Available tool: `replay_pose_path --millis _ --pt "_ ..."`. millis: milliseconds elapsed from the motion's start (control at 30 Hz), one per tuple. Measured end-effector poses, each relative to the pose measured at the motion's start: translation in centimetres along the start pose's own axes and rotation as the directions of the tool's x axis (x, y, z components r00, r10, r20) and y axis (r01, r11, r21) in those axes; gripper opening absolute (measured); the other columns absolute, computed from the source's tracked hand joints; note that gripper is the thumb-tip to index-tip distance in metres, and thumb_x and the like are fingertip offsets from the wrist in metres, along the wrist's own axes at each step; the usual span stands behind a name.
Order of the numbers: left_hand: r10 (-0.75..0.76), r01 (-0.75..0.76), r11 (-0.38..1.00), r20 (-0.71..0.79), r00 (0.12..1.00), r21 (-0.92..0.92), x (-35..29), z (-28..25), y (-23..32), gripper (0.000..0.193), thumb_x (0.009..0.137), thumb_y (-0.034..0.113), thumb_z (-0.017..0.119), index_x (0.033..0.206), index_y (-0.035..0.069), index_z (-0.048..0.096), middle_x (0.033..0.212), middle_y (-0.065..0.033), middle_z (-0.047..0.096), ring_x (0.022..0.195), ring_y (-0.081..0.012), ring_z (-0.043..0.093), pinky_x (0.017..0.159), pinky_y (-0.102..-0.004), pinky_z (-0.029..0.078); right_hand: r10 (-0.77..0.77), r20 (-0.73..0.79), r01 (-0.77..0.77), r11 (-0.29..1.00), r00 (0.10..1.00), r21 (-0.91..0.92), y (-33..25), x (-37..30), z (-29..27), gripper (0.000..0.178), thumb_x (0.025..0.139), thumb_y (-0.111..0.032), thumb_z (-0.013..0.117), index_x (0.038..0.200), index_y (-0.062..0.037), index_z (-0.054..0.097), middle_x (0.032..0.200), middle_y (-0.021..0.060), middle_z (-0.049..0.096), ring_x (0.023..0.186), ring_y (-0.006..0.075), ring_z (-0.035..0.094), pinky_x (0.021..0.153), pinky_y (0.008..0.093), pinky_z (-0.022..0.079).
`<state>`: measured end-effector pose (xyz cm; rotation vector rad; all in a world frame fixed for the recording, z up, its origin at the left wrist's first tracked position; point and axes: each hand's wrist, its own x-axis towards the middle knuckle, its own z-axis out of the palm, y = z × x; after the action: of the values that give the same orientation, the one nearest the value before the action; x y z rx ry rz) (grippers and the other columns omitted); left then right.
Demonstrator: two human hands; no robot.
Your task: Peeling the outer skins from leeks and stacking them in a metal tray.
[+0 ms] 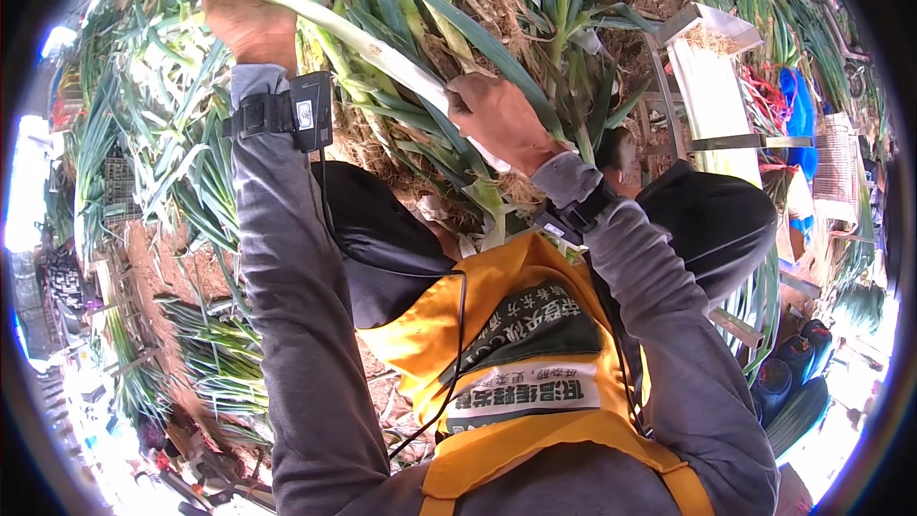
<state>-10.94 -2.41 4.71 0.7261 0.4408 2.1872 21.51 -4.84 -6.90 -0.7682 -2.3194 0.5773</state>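
A long green onion [358,41] with a thick white shaft lies slantwise across both my hands. My left hand [250,19] is closed round its upper, greener part at the top left. Lower down, my right hand [504,122] grips the white shaft, and the roots [516,189] stick out below that hand. Right behind the shaft is a heap of green onions [411,0] with soil-covered roots and some yellowed leaves.
Loose leaves [172,86] and a bundle of green onions [215,354] lie at the left. To the right stands a metal-framed rack with a white trough [712,96], beside red strings [761,96] and blue plastic [799,124]. My knees [712,229] flank a yellow apron [516,325].
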Motion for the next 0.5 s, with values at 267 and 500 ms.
replay_pose_path --millis 267,500 --pt "-0.09 0.108 0.974 0.097 0.991 -0.201 -1.0 0.4 0.5 0.051 0.103 0.036 0.036 0.107 -0.011 0.054 0.077 -0.0059 0.049 0.066 -0.0165 0.047 0.062 -0.0318 0.042 0.294 0.239 -0.355 0.894 0.926 0.274 -1.1 0.8 -2.1 0.014 0.085 -0.009 0.062 0.094 0.0024 0.063 0.07 0.011 0.063 0.05 0.018 0.066 0.052 0.0296 0.053" --pt "-0.168 0.246 0.913 0.251 0.953 -0.325 -1.5 1.9 0.3 0.043 0.099 0.028 0.043 0.112 -0.012 0.054 0.076 -0.0029 0.047 0.064 -0.0142 0.046 0.064 -0.0303 0.041 0.502 0.323 -0.589 0.574 0.802 0.57 1.5 -0.2 -2.9 0.015 0.086 -0.008 0.061 0.093 0.0063 0.061 0.07 0.0075 0.063 0.054 0.0138 0.065 0.05 0.0253 0.054"
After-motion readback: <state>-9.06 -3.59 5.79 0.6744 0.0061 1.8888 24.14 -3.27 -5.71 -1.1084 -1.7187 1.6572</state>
